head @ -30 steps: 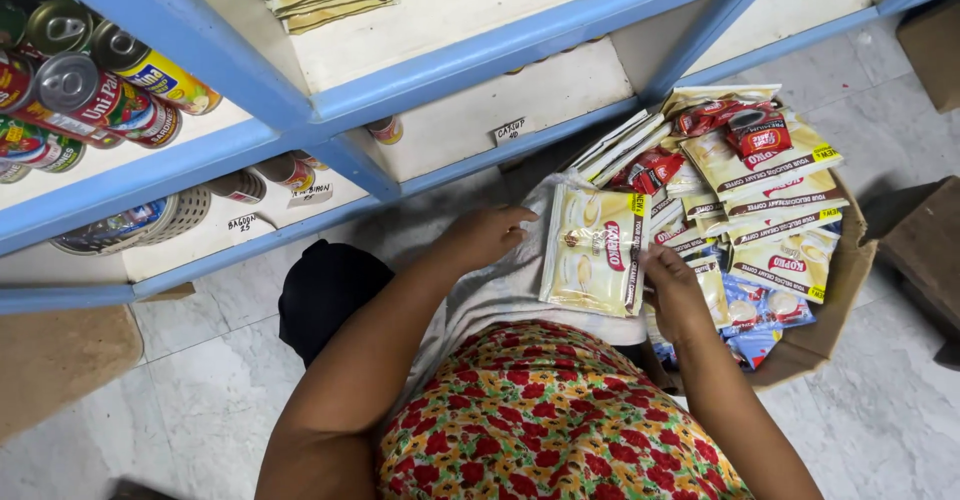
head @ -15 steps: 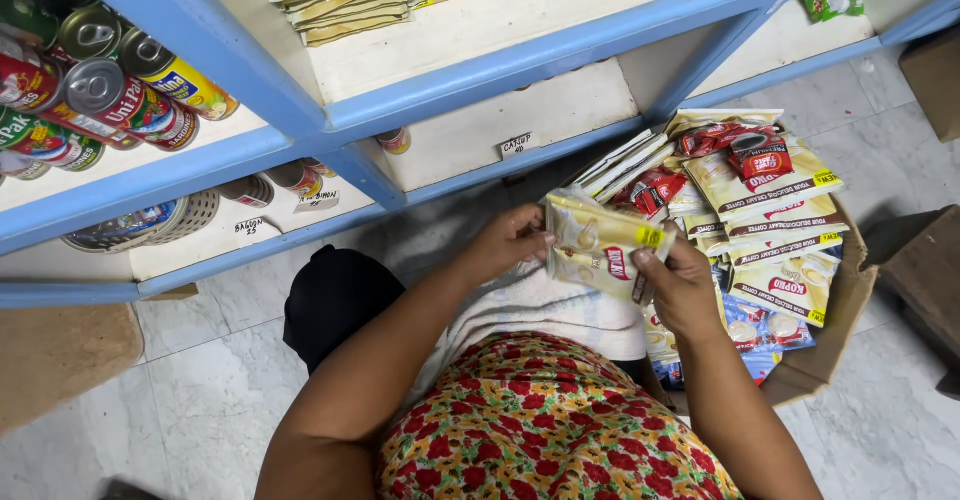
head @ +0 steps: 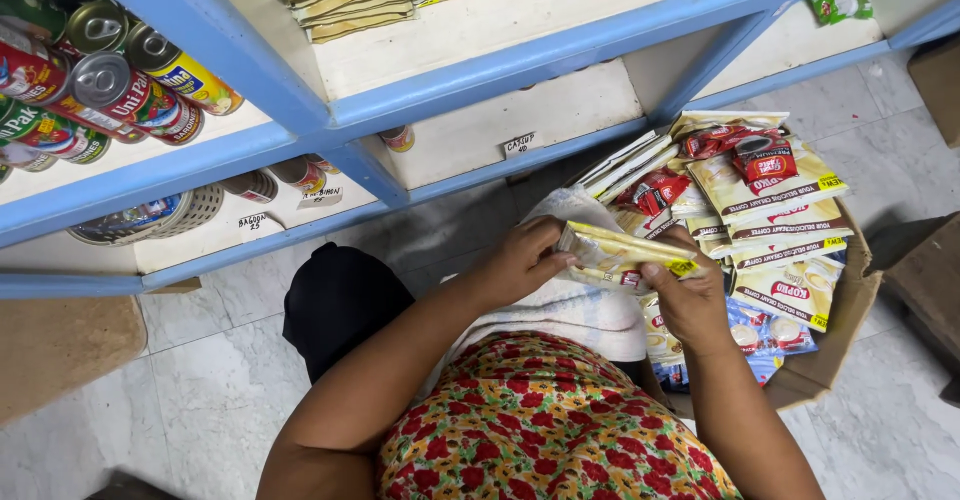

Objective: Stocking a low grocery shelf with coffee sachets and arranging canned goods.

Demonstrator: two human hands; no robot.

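Two bare hands, left hand (head: pixel 520 260) and right hand (head: pixel 690 300), on one bundle of cream foil sachets (head: pixel 625 255). One brown cardboard box (head: pixel 845 330) of sachets, too overlapped to count. Two blue-edged shelves in view; about six lying tin cans (head: pixel 100 80) on the upper blue-edged shelf (head: pixel 260 145).

What I can't make out from up here

My left hand (head: pixel 520 260) covers one end of the sachet bundle (head: pixel 625 257), my right hand (head: pixel 690 300) hides part of the cardboard box (head: pixel 840 330), and the cans (head: pixel 100 85) run off the left edge.
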